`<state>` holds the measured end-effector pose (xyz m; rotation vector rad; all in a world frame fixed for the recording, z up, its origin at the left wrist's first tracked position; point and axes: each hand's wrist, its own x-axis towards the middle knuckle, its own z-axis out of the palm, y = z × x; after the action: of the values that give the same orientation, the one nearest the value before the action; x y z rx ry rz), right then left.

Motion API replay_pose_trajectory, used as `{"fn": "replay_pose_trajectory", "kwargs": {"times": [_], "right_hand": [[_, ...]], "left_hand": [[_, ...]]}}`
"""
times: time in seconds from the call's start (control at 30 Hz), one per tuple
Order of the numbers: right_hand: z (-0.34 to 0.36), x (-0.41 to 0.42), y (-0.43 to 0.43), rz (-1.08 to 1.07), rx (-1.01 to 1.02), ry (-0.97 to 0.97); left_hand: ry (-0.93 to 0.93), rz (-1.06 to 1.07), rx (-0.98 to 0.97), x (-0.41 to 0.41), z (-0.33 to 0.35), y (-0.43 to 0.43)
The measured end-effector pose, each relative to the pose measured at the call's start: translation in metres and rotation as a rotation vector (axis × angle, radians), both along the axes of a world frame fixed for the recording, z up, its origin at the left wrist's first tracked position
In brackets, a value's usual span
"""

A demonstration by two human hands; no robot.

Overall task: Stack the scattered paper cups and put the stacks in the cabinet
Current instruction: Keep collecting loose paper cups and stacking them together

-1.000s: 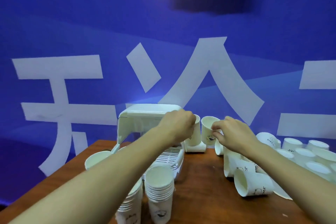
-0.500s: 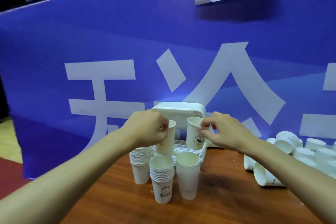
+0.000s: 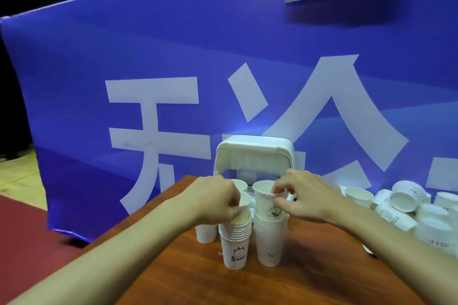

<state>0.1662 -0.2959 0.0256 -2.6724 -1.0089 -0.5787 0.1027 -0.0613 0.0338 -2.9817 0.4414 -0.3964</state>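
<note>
Two stacks of white paper cups stand side by side on the wooden table [image 3: 309,280]: the left stack [image 3: 234,250] with a "Bear" print and the right stack [image 3: 270,240]. My left hand [image 3: 215,199] grips a paper cup [image 3: 244,202] that sits partly inside the left stack's top. My right hand [image 3: 307,197] pinches the rim of another cup [image 3: 266,199], lowered into the right stack. A third, shorter stack [image 3: 205,233] is mostly hidden behind my left wrist. The small white cabinet [image 3: 255,153] stands just behind the stacks.
A heap of loose paper cups [image 3: 406,208], some upright and some on their sides, lies at the table's right. A big blue banner [image 3: 173,69] with white characters rises right behind the table. The table's left edge drops to a red floor [image 3: 22,235].
Both hands have come down: the two cups held above the stacks half a second ago now sit in the tops of the left and right stacks. The view has shifted left.
</note>
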Motion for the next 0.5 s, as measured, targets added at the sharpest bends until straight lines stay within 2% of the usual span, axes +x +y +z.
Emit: {"fn": "replay_pose_trajectory", "kwargs": {"times": [0.13,0.27,0.5], "right_hand": [[-0.029,0.002,0.005,0.076,-0.062,0.122],[-0.05,0.01,0.007,0.113,-0.024,0.205],[-0.051,0.009,0.009,0.112,-0.001,0.227]], "left_hand": [[0.217,-0.021,-0.057,0.005,-0.02,-0.001],[0.268,-0.028,-0.12,0.01,-0.023,-0.001],[0.278,-0.012,-0.065,0.013,-0.022,-0.007]]}}
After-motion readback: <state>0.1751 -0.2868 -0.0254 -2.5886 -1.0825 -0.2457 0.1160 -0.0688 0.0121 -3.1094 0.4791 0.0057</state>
